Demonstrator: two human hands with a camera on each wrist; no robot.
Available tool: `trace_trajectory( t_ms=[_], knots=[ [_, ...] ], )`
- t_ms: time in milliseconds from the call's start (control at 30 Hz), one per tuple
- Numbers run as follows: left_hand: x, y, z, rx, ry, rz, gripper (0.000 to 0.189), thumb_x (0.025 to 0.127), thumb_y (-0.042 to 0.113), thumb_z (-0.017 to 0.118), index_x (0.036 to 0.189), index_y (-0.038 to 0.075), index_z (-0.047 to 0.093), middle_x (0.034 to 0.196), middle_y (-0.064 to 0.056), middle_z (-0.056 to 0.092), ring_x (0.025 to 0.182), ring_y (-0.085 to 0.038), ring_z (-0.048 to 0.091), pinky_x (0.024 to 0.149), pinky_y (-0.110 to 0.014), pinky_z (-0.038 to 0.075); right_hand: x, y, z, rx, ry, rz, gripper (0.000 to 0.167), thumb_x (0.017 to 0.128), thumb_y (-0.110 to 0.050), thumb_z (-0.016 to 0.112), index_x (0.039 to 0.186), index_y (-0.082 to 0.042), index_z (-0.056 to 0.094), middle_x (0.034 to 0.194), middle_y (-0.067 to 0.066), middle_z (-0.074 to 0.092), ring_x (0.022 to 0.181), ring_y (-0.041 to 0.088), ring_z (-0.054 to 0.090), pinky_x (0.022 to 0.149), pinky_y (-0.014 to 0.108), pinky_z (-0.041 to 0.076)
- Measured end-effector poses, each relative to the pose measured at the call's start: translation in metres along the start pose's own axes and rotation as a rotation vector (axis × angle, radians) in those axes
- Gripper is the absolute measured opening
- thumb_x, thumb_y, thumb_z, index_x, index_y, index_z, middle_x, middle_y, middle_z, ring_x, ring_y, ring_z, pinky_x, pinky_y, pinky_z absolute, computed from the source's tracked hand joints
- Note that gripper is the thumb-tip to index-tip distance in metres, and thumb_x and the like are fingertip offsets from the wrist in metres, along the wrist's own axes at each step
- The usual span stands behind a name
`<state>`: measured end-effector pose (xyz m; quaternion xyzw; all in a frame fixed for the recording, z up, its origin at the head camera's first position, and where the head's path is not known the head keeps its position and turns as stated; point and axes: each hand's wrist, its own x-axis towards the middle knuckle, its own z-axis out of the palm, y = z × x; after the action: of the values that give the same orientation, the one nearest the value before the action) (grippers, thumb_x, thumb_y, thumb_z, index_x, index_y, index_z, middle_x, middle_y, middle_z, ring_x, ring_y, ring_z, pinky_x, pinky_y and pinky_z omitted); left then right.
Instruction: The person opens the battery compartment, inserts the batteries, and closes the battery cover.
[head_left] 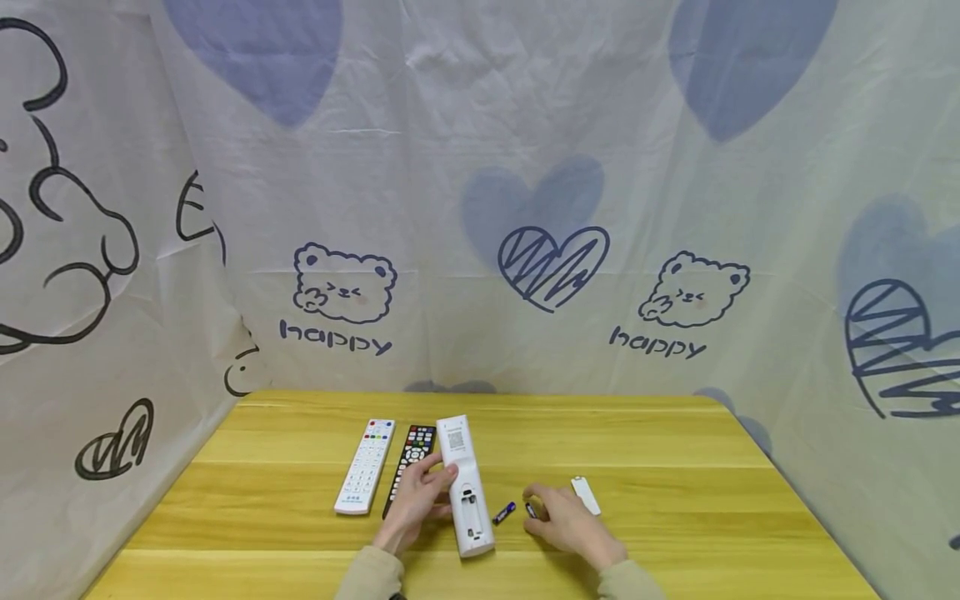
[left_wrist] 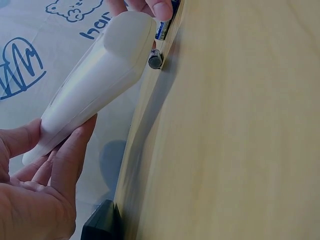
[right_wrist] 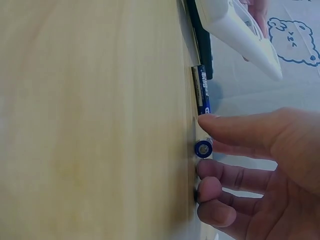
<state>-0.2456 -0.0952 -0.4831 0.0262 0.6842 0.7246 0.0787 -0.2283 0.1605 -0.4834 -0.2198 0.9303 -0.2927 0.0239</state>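
My left hand (head_left: 420, 498) grips a white remote control (head_left: 468, 517) between thumb and fingers, its back side up. The battery compartment (head_left: 472, 514) is uncovered, with no battery in it. In the left wrist view the remote (left_wrist: 100, 75) is tilted, its lower end raised off the table. My right hand (head_left: 567, 521) is low at the tabletop, thumb and fingertips spread around a small blue battery (right_wrist: 203, 149), with a gap between thumb and battery. A second blue battery (head_left: 504, 513) lies between that hand and the remote. Beyond my right hand lies a white battery cover (head_left: 586, 496).
Another white remote (head_left: 365, 467) lies buttons up on the left of the wooden table (head_left: 675, 467). A black remote (head_left: 415, 450) lies beside it, partly hidden by my left hand. A printed cloth (head_left: 450, 125) hangs behind and at both sides.
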Motion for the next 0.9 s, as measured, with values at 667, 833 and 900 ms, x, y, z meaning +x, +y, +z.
trace_trajectory(
  t_ms=[667,833,900],
  knots=[
    [0.0001,0.0005,0.0011,-0.007,-0.01,-0.003,0.058,0.103,0.019,0.057,0.151,-0.005,0.036,0.119,-0.027,0.07,0.079,-0.016,0.073,0.065,-0.026,0.063,-0.0012,0.0001,0.0001,0.014,-0.01,0.019,0.024,0.09,-0.006,0.068,0.114,0.0,0.065,0.077,0.0,0.061,0.065,0.007,0.048,0.055,0.021,0.042],
    [0.0002,0.0001,0.0008,-0.007,-0.015,-0.004,0.058,0.103,0.019,0.057,0.15,-0.006,0.036,0.119,-0.027,0.07,0.079,-0.015,0.073,0.065,-0.026,0.063,-0.0025,-0.001,0.001,0.03,0.021,0.012,0.024,0.089,-0.003,0.066,0.113,-0.001,0.065,0.079,0.002,0.066,0.066,0.007,0.05,0.056,0.021,0.044],
    [0.0004,-0.0003,0.0008,-0.005,-0.014,-0.007,0.058,0.103,0.019,0.057,0.15,-0.006,0.036,0.118,-0.026,0.07,0.078,-0.015,0.072,0.064,-0.026,0.063,-0.0034,-0.0016,0.0013,0.028,0.039,0.004,0.025,0.089,-0.003,0.066,0.114,0.0,0.065,0.081,0.003,0.068,0.068,0.006,0.051,0.058,0.021,0.045]
  ],
)
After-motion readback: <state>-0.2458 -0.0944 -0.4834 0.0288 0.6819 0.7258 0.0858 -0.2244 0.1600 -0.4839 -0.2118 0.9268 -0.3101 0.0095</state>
